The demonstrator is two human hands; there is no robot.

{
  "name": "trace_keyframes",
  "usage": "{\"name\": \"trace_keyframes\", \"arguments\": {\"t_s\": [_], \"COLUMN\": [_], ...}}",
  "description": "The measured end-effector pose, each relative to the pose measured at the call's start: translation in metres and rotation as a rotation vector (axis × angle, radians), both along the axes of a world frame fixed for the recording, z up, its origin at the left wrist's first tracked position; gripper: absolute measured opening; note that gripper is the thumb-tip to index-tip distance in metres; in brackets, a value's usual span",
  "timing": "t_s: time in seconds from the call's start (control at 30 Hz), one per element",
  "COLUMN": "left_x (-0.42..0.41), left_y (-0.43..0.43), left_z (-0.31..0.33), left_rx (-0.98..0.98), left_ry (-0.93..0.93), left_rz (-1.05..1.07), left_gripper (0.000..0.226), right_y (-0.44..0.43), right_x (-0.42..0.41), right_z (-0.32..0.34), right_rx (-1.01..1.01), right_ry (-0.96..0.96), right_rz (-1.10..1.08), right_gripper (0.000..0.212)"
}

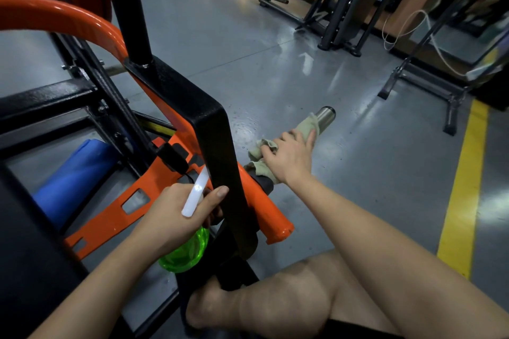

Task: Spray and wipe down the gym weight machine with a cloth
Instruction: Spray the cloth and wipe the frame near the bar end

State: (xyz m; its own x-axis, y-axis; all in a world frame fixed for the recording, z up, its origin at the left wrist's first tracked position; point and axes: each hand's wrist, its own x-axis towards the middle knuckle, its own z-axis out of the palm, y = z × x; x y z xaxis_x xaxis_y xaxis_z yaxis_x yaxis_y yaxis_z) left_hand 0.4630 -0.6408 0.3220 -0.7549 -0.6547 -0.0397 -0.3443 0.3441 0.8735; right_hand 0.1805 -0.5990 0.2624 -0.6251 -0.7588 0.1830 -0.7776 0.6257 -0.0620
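Head view, left to right. My left hand (179, 217) is clasped round the neck of the green spray bottle (190, 252). Its white trigger (196, 195) rises above the knuckles, and the thumb tip lies beside the weight machine's black upright (212, 140). Right of the upright, the orange arm (267, 209) leads to a steel sleeve (327, 115). My right hand (292, 155) curls over the beige cloth (260, 150), pressing it onto that sleeve.
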Motion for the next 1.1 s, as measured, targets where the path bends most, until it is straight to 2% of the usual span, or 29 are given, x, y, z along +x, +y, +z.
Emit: {"name": "trace_keyframes", "arguments": {"t_s": [0.1,0.2,0.27,0.37,0.43,0.53,0.6,0.7,0.8,0.87,0.97,1.1], "left_x": [-0.001,-0.001,0.000,0.003,0.003,0.003,0.003,0.004,0.003,0.002,0.002,0.000], "left_y": [0.003,0.002,-0.002,-0.004,-0.003,-0.001,-0.003,-0.001,0.002,-0.001,-0.002,0.001], "left_z": [0.003,0.003,-0.001,0.000,0.003,0.004,0.004,0.007,0.013,0.010,0.005,0.004], "left_rx": [0.013,-0.016,-0.059,-0.076,-0.088,-0.129,-0.139,-0.202,-0.276,-0.227,-0.146,-0.149], "left_ry": [0.008,0.002,0.009,0.017,0.008,-0.002,-0.011,-0.016,-0.033,-0.039,-0.031,-0.012], "left_rz": [0.026,0.026,0.021,0.036,0.034,0.041,0.042,0.034,0.005,0.023,0.060,0.061], "left_gripper": [0.059,0.062,0.067,0.065,0.068,0.065,0.071,0.069,0.058,0.068,0.076,0.078], "right_y": [-0.002,0.000,0.001,0.000,-0.002,-0.007,-0.008,-0.012,-0.016,-0.017,-0.019,-0.020], "right_x": [-0.012,-0.017,-0.020,-0.037,-0.052,-0.064,-0.062,-0.047,-0.022,-0.007,0.005,0.003], "right_z": [0.004,0.000,-0.005,-0.012,-0.013,-0.006,0.006,0.016,0.015,0.010,-0.001,-0.010], "right_rx": [0.047,-0.197,-0.312,-0.368,-0.404,-0.319,-0.297,-0.455,-0.612,-0.693,-0.929,-1.044], "right_ry": [0.113,0.152,0.172,0.139,0.082,-0.065,-0.221,-0.583,-0.792,-0.895,-1.111,-1.113], "right_rz": [0.135,0.257,0.313,0.287,0.162,-0.092,-0.351,-0.686,-0.760,-0.793,-0.881,-0.856], "right_gripper": [0.073,0.046,0.038,0.036,0.046,0.061,0.074,0.101,0.090,0.082,0.065,0.053]}}
